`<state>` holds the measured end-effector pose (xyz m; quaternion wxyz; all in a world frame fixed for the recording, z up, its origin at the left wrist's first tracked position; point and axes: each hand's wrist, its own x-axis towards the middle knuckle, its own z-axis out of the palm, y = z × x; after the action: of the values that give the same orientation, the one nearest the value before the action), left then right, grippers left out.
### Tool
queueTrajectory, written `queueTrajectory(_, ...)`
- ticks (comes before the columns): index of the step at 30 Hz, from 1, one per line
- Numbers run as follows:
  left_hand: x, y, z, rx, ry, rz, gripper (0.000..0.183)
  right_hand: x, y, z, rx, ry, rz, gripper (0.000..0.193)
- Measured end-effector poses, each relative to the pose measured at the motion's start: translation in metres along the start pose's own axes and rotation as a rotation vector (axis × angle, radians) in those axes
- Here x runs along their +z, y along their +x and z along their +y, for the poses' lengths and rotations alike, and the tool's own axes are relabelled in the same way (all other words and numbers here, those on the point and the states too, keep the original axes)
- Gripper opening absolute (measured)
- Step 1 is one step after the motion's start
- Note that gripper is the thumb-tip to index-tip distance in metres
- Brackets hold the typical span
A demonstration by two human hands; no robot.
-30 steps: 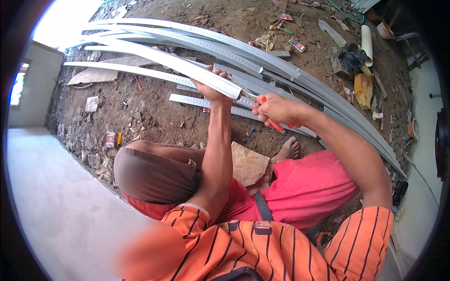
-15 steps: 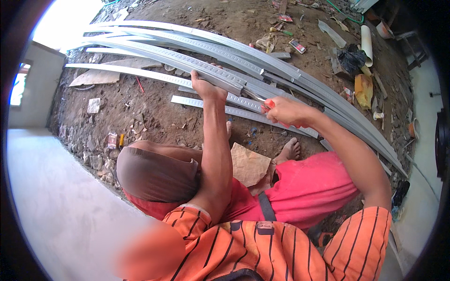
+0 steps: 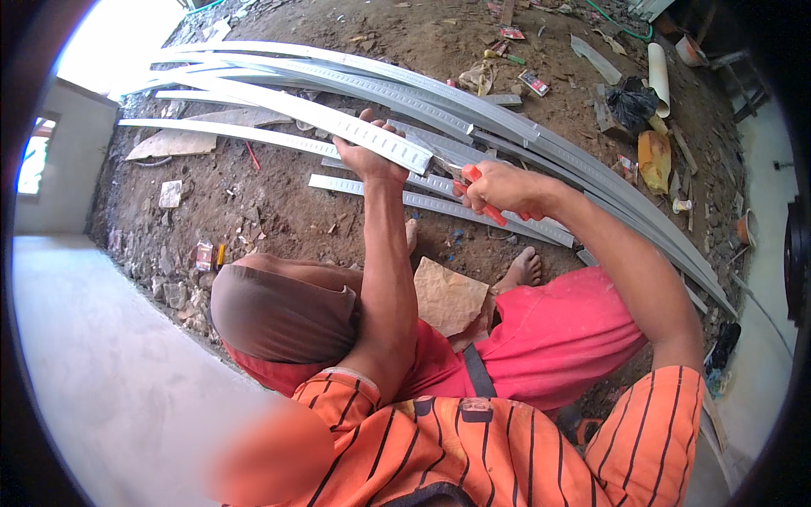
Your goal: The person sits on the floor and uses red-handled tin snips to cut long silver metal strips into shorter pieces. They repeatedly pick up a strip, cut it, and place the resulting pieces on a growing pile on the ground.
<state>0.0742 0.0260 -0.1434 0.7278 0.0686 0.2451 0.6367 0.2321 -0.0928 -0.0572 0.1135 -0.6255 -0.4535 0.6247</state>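
1. The right hand (image 3: pixel 504 193) is wrapped around red-handled snips (image 3: pixel 470 174), blades toward 10 o'clock at the metal channel's near end; whether they bite is unclear.
2. The left hand (image 3: pixel 370 159), nearer 9 to 10 o'clock, curls under the metal channel (image 3: pixel 384 142), which runs toward 10 o'clock.
3. It seems light, whippy, sharp-ended: grip folded sides, behind the end.
4. Beyond, toward 12 o'clock, metal strips (image 3: pixel 422 110) lie on dirt floor (image 3: pixel 287 194).
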Motion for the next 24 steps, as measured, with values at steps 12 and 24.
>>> queueTrajectory(12, -0.006, -0.008, -0.001, -0.009, -0.148, -0.082, 0.056, 0.02, -0.009, -0.004, 0.034, 0.207, -0.029, 0.017)
queueTrajectory(24, -0.011, -0.006, -0.008, 0.029, -0.132, -0.057, 0.066, 0.024, 0.0, -0.003, 0.018, 0.174, -0.005, 0.008)
